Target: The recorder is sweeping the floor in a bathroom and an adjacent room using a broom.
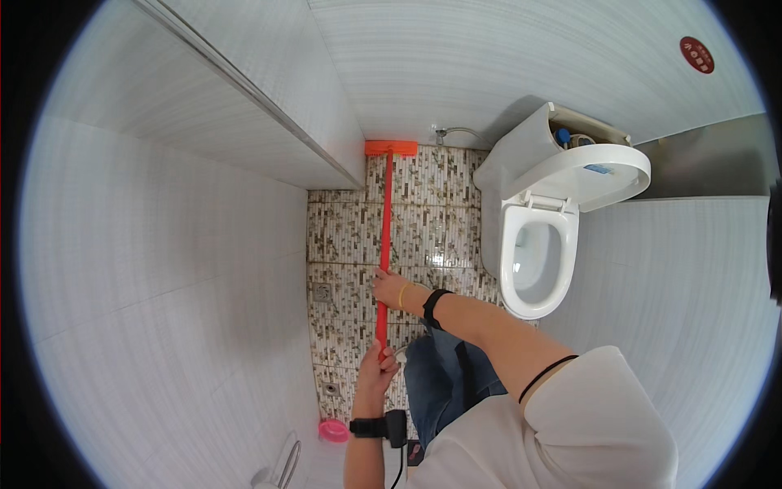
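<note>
Both my hands grip the red handle (386, 220) of a long floor-cleaning tool. My right hand (391, 289) holds it partway along the shaft, with a yellow band and a black strap at that wrist. My left hand (377, 367) is closed around the near end, and a black strap with a small device and cable sits on that wrist. The tool's wide orange head (391, 148) rests on the patterned tile floor (421, 235), at the foot of the far wall. Whether it is a brush or a squeegee is not clear.
At right stands a white toilet (510, 287), lid raised and tank uncovered. A valve with a hose (441, 136) sits on the far wall. Two floor drains (322, 292) lie along the left. Near the bottom are a pink basin (333, 431) and a metal bar (292, 463).
</note>
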A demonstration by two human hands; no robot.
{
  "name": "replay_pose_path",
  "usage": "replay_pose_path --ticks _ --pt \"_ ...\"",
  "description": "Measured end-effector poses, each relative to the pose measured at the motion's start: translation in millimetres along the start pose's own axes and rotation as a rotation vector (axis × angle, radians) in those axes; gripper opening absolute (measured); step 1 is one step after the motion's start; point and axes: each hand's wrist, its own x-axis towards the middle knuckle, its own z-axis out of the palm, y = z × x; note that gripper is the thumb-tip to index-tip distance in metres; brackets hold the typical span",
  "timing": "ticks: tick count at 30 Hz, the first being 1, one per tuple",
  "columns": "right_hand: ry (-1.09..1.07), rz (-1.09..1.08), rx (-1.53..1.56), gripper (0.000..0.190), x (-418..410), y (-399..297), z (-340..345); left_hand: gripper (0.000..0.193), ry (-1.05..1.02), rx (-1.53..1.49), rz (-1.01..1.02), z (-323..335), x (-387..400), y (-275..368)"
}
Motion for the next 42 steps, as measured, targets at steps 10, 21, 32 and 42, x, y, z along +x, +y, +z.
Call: replay_pose_path --ticks 10,21,32,42 --pt "0.003 -0.028 0.049 0.019 -7.7 -23.2 17.7 0.018 0.069 0.052 -0.076 -18.5 -22.8 -12.2" --pt "-0.06 -0.081 0.11 0.023 -29.7 -58.8 12.9 0.018 0.086 -0.005 -0.136 -32.5 -58.9 -25.5" --pt "-0.127 -0.054 0.091 0.022 -29.8 -50.8 3.4 0.017 0.094 0.114 -0.097 -33.2 -55.3 -24.3" --pt "0.029 -0.024 -0.008 0.019 -17.0 0.7 1.7 0.02 0.04 0.124 -0.027 12.2 -7.0 -13.7"
